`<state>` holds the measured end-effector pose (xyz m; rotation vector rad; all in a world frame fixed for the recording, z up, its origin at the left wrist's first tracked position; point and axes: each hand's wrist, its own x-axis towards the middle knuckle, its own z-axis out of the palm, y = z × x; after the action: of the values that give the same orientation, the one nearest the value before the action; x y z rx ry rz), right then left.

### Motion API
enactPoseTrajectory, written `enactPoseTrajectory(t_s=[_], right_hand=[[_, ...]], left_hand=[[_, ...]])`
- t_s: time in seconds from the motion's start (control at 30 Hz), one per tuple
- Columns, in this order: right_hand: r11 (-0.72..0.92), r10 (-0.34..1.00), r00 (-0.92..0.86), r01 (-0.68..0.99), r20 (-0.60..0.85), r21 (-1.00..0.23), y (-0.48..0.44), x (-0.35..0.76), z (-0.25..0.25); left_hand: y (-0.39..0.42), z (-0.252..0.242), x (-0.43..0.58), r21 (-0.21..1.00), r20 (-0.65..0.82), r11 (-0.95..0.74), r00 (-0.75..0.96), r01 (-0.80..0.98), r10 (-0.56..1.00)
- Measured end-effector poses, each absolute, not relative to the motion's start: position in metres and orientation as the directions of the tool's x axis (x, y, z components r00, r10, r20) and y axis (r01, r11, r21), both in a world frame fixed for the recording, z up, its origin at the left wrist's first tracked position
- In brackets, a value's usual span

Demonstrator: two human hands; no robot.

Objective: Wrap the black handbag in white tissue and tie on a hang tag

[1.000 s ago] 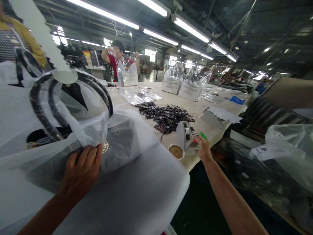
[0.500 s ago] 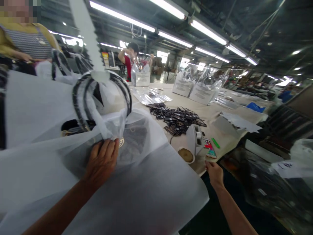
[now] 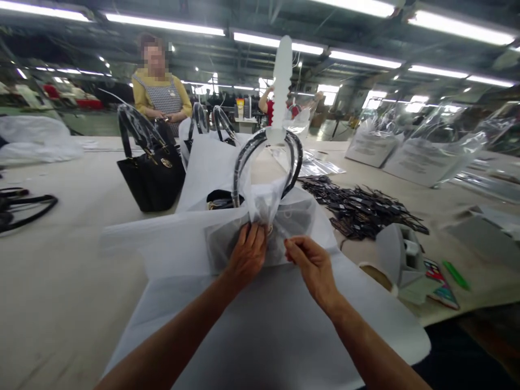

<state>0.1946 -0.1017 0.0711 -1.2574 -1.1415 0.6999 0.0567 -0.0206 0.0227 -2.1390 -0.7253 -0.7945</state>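
A dark handbag (image 3: pixel 221 246) stands before me, showing through thin white tissue paper (image 3: pixel 280 319) wrapped over its front. Its black handles (image 3: pixel 240 168) rise in plastic film, with a white notched strip (image 3: pixel 283 81) standing up between them. My left hand (image 3: pixel 248 252) lies on the front of the bag, fingers laid flat over the gathered tissue. Just right of it, my right hand (image 3: pixel 311 265) is closed in a pinch close to the paper; anything between its fingertips is too small to make out. A round gold-coloured emblem (image 3: pixel 270 229) shows partly beside my left fingers.
At right are a tape dispenser (image 3: pixel 400 254), a phone (image 3: pixel 441 284), a green object (image 3: pixel 455 275) and a pile of black tags (image 3: pixel 365 208). Another black handbag (image 3: pixel 152 176) stands at left. Bagged white packages (image 3: pixel 422 160) stand behind. A co-worker (image 3: pixel 162 100) stands across the table.
My right hand has moved left from beside the tape dispenser to the front of the bag. My view has turned left; my left hand stays on the tissue.
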Motion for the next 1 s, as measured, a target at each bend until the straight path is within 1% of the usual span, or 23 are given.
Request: enactPoseTrajectory(t_s=[0.07, 0.23, 0.37, 0.5, 0.6, 0.67, 0.87, 1.0], right_hand=[[0.225, 0.915, 0.296, 0.190, 0.274, -0.956, -0.076, 0.182, 0.073], [0.077, 0.923, 0.321, 0.385, 0.212, -0.919, -0.034, 0.178, 0.063], [-0.006, 0.911, 0.366, 0.474, 0.191, -0.881, -0.026, 0.180, 0.060], [-0.079, 0.903, 0.394, 0.542, 0.170, -0.837, -0.027, 0.179, 0.066], [-0.136, 0.908, 0.401, 0.558, 0.122, -0.819, -0.028, 0.179, 0.070], [-0.172, 0.911, 0.403, 0.560, 0.085, -0.810, -0.028, 0.180, 0.070], [-0.256, 0.918, 0.396, 0.552, -0.021, -0.793, -0.035, 0.190, 0.058], [-0.270, 0.926, 0.370, 0.518, -0.072, -0.812, -0.044, 0.200, 0.041]], left_hand=[[-0.019, 0.022, 0.056, -0.421, 0.738, -0.592, 0.639, 0.688, 0.218], [-0.015, 0.019, 0.050, -0.434, 0.726, -0.659, 0.671, 0.615, 0.149], [-0.016, 0.019, 0.046, -0.406, 0.731, -0.719, 0.673, 0.564, 0.115], [-0.016, 0.024, 0.045, -0.365, 0.752, -0.744, 0.649, 0.560, 0.120], [-0.013, 0.029, 0.044, -0.341, 0.769, -0.724, 0.621, 0.599, 0.152], [-0.009, 0.031, 0.042, -0.346, 0.762, -0.712, 0.625, 0.611, 0.166], [-0.004, 0.025, 0.036, -0.462, 0.714, -0.650, 0.688, 0.604, 0.132], [-0.006, 0.025, 0.036, -0.487, 0.699, -0.634, 0.703, 0.601, 0.130]])
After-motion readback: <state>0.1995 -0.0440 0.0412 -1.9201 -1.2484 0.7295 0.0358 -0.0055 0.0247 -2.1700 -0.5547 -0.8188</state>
